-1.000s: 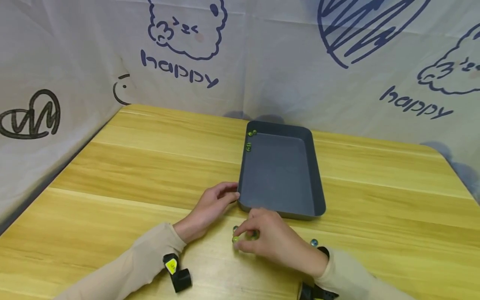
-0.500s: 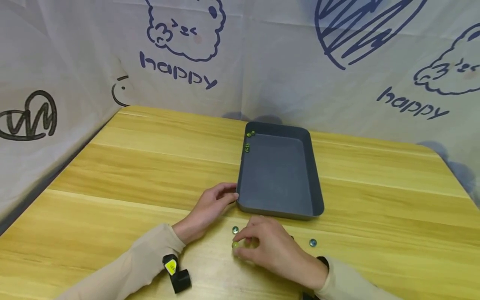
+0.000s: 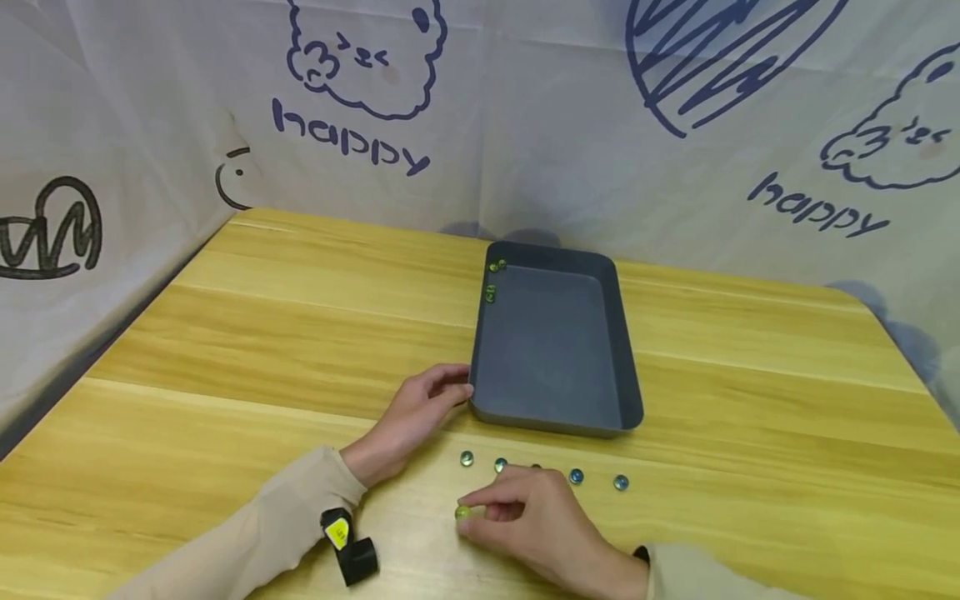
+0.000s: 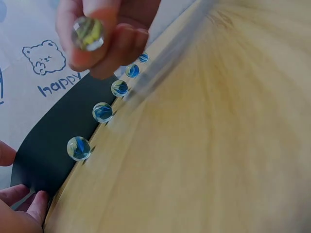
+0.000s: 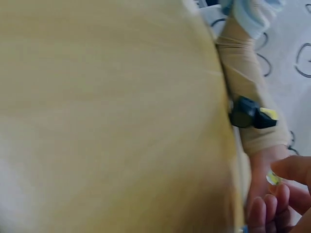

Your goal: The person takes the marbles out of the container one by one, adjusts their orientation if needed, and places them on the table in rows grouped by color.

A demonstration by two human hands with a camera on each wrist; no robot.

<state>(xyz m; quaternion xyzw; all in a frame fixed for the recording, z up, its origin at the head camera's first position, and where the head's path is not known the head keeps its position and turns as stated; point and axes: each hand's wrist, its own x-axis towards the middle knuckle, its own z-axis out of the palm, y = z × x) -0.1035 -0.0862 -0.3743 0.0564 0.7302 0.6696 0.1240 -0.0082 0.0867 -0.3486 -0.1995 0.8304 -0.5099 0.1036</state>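
Note:
My right hand (image 3: 547,521) pinches a yellow-green glass marble (image 3: 462,512) between thumb and index finger, raised in front of the row. In the left wrist view this marble (image 4: 88,33) shows clear glass with a yellow swirl. Several blue-swirled marbles (image 3: 576,476) lie in a line along the tray's near side, one mostly hidden by the right hand. The dark grey rectangular tray (image 3: 555,421) holds several yellow-green marbles (image 3: 491,294) by its far left wall. My left hand (image 3: 420,412) rests with relaxed fingers against the outside of the tray's near left corner.
A wood-grain table (image 3: 300,333) carries everything. White cloth (image 3: 562,167) with blue and black drawings hangs behind and on the left. A black wrist camera (image 3: 358,560) sits on the left sleeve, low over the table.
My right hand has drawn back toward the near edge with the yellow-green marble, bringing most of the blue marble row into sight. The left hand has stayed at the tray corner.

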